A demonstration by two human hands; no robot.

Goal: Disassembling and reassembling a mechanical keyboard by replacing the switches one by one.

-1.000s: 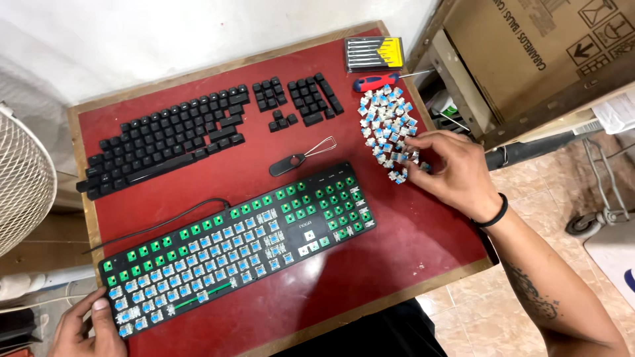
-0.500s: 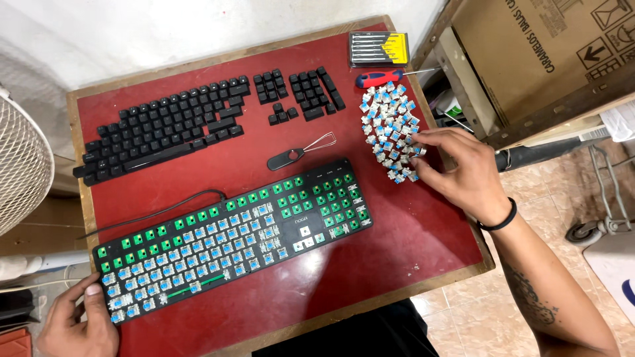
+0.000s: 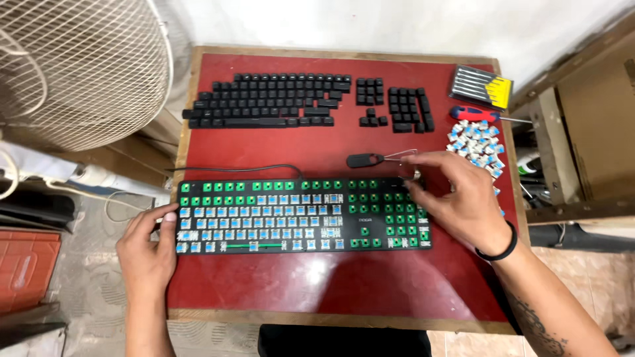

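Keyboard (image 3: 291, 215) with keycaps stripped, lying across the near half of the red table (image 3: 331, 284), long edge running left to right; blue switches filling most of the main block, bare green sockets along the far row and over the right-hand number pad. Black cable (image 3: 231, 169) trailing from its far edge toward the left. Left hand (image 3: 149, 248) at the keyboard's left end, thumb and forefinger pressed against the frame, gripping that end. Right hand (image 3: 456, 198) over the far right corner of the keyboard, fingertips pinched together on a small switch (image 3: 411, 174), touching the board there. Wire keycap puller (image 3: 374, 160) with black handle just beyond the keyboard, close to the right hand's fingers. Removed black keycaps (image 3: 278, 100) laid out in keyboard order along the far side of the table. Pile of loose blue-and-white switches (image 3: 477, 142) at the right edge, beside a red-handled screwdriver (image 3: 473, 114) and a yellow case of small screwdrivers (image 3: 481, 84) in the far right corner. White fan grille (image 3: 79, 66) off the table at far left.
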